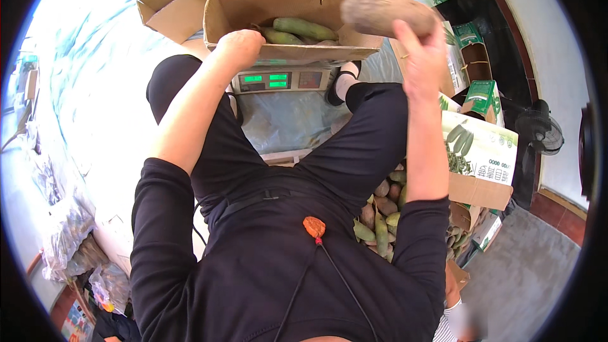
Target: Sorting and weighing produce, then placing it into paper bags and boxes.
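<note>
Raised at the upper right, my right hand [423, 57] grips a thick, oblong brown root vegetable [380, 15], slightly smeared by motion, beside the box's right end. My left hand [240, 48] is closed on the near left rim of an open cardboard box [272, 1]. Long green radishes [305, 28] lie inside this box, and its near wall hides part of them. Under the box stands a weighing scale [282, 81] with lit green displays, between my feet.
Another open carton [177, 0] stands left of the box. By my right thigh lies a heap of green and brown root vegetables [383, 215]. Printed cartons [481, 145] and a black fan [541, 128] stand on the right. Another person's striped sleeve [445, 326] shows at lower right.
</note>
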Demonstrator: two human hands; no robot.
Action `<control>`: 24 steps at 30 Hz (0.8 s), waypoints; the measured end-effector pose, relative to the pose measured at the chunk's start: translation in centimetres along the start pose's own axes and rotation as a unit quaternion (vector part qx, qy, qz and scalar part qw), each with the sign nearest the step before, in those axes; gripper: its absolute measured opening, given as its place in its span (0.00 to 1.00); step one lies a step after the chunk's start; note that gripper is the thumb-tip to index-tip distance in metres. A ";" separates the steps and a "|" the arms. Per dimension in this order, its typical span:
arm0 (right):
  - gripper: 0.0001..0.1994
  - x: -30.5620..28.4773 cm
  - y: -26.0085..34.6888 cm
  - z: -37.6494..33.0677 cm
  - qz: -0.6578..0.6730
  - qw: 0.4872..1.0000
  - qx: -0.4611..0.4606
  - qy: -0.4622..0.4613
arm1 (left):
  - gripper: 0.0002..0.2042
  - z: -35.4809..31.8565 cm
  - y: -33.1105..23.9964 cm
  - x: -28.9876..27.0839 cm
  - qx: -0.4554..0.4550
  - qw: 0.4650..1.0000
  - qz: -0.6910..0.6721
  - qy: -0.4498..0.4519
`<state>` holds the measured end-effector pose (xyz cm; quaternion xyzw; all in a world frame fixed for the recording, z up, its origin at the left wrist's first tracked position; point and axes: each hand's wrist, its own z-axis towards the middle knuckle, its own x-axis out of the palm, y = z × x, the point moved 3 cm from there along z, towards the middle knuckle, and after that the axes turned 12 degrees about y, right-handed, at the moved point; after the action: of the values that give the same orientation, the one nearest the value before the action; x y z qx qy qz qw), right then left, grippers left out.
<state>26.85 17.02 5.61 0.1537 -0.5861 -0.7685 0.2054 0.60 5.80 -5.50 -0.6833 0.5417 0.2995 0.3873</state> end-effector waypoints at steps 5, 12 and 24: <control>0.28 7.3 -7.0 2.7 0.003 0.997 0.062 0.049 | 0.09 0.2 -0.1 0.0 0.001 1.000 0.004 -0.009; 0.25 7.6 -8.0 2.7 -0.107 0.979 0.126 0.117 | 0.10 0.2 0.4 0.3 -0.012 1.000 -0.010 0.002; 0.12 -9.7 3.1 -9.4 -0.060 0.992 0.089 -0.064 | 0.13 0.3 0.2 -0.1 0.022 0.999 0.014 -0.032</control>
<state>40.16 13.27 6.04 0.1566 -0.6541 -0.7324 0.1064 0.38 6.11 -5.66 -0.6571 0.5446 0.3147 0.4155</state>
